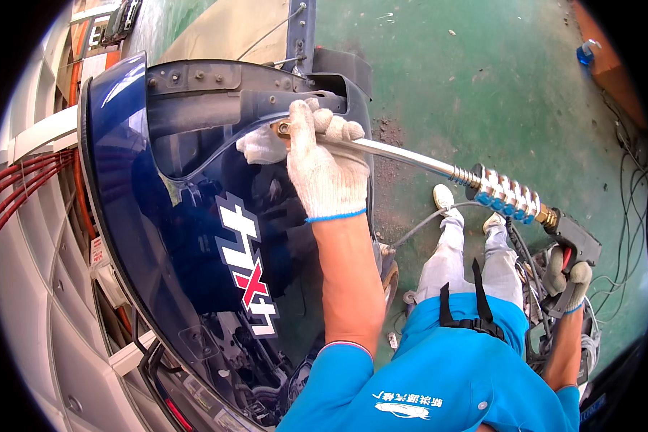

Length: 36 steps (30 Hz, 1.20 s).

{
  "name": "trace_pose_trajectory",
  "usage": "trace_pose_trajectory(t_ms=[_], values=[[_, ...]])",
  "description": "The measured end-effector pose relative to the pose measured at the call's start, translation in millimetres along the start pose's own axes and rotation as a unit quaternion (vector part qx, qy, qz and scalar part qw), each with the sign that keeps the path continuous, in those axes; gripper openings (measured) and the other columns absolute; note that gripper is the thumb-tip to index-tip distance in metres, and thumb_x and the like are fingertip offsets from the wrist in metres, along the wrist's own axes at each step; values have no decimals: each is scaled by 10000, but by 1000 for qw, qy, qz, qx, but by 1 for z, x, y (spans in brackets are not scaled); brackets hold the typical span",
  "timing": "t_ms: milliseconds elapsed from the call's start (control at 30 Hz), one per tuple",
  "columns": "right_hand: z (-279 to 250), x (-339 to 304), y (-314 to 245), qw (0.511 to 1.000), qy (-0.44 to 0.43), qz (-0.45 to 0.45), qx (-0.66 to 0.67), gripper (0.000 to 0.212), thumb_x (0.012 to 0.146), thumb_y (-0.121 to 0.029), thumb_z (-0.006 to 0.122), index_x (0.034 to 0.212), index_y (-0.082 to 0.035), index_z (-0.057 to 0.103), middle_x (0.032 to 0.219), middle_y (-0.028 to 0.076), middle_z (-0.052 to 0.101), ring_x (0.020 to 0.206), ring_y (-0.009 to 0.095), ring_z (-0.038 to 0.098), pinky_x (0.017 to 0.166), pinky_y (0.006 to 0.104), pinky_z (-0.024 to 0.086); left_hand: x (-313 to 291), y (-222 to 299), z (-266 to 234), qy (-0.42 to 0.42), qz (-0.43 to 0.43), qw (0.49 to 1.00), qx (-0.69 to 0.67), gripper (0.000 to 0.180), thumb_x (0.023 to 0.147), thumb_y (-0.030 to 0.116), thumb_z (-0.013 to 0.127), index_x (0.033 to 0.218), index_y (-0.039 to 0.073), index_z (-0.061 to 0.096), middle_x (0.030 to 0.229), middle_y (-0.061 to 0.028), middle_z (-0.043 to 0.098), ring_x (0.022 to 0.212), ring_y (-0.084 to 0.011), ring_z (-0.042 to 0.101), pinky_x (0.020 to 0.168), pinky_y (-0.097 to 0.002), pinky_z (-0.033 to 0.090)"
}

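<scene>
My left hand [327,162], in a white knit glove with a blue cuff, is closed around the front of a pressure washer gun's [403,155] metal lance. The lance's brass-coloured tip [284,129] sticks out past my thumb, close to a glossy dark blue vehicle panel [194,237]. A whitish shape [263,146] shows by the tip; cloth or reflection, I cannot tell which. At the lance's other end, beyond a ribbed silver sleeve, my gloved right hand [569,277] grips the black handle by its red trigger.
Shelf-like pale panels [43,302] and red hoses [32,180] line the left side. A grey hose [417,229] crosses in front of my legs. Dark cables [630,194] lie on the green floor [468,86] at the right. Dirt crumbs [390,137] are scattered beside the vehicle.
</scene>
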State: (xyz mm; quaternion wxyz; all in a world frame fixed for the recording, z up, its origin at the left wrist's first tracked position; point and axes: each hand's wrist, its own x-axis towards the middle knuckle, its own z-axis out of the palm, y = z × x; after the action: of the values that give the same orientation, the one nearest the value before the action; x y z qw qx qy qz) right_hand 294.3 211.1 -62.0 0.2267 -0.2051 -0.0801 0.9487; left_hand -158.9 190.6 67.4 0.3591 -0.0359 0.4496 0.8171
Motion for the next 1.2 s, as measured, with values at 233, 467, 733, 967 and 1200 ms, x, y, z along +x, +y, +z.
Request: trace_pose_trajectory(t_ms=[233, 467, 733, 967, 1200], values=[[22, 20, -12, 1000, 3, -16, -27, 543, 756, -204, 774, 1094, 170, 571, 563, 152, 560, 395, 238, 511, 375, 361, 463, 9, 2, -2, 16, -1, 1000, -10, 228, 1020, 295, 609, 1004, 69, 579, 705, 31, 464, 574, -117, 417, 590, -304, 464], [4, 14, -19, 999, -25, -3, -22, 554, 759, -198, 765, 1114, 168, 549, 563, 148, 551, 383, 222, 474, 360, 355, 418, 10, 4, -2, 18, -5, 1000, -23, 230, 1017, 297, 612, 1009, 69, 583, 707, 35, 472, 577, -115, 415, 592, -306, 465], [12, 11, -38, 1000, 3, -9, 2, 636, 757, -121, 705, 1274, 163, 468, 599, 171, 549, 407, 249, 473, 373, 377, 407, 12, 1, -5, -6, -1, 999, -53, 234, 1023, 296, 604, 1006, 64, 578, 699, 35, 455, 572, -112, 406, 586, -312, 462], [34, 21, -49, 999, 32, 1, -40, 362, 730, -160, 635, 941, 118, 535, 551, 166, 547, 374, 246, 445, 377, 371, 426, 10, -2, -1, -14, 17, 998, -58, 271, 1016, 324, 611, 1014, 54, 592, 730, 21, 495, 610, -119, 455, 621, -305, 480], [12, 15, -48, 998, 9, 46, -49, 411, 738, -179, 619, 1021, 111, 554, 513, 145, 516, 376, 238, 433, 379, 366, 373, -63, -130, 23, -57, -25, 997, 34, 218, 1009, 253, 582, 1130, 78, 626, 922, -90, 697, 824, -216, 689, 834, -390, 568]])
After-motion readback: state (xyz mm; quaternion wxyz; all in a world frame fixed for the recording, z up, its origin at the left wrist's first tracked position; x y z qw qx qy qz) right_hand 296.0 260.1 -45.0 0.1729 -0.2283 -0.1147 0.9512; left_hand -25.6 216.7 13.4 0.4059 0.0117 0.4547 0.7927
